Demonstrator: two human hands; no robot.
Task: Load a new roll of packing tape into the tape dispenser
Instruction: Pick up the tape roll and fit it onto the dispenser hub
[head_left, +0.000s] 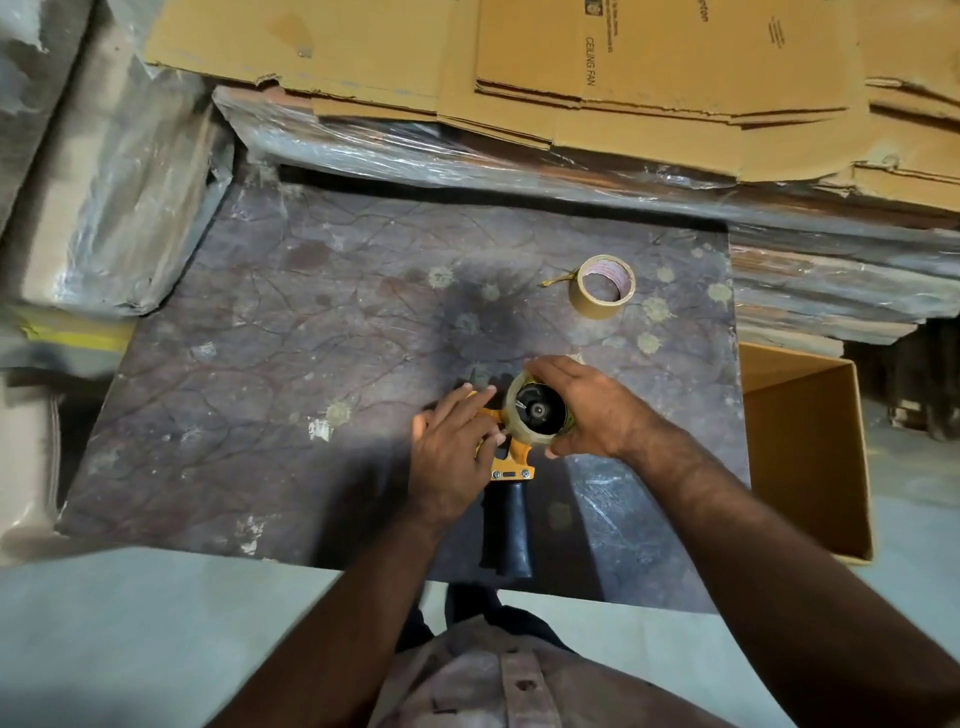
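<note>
Black rubber handle nearest the body, the orange metal tape dispenser (511, 470) lies flat on the dark veined stone desk (311, 332), long axis running away from the person. Left hand (451, 457) presses its frame, fingers together and flat. Right hand (589, 410) cups the clear packing tape roll (535, 411) on the hub, fingers curled around its rim. Farther right, a brown tape roll (602, 287) lies apart. Seating appears incomplete.
</note>
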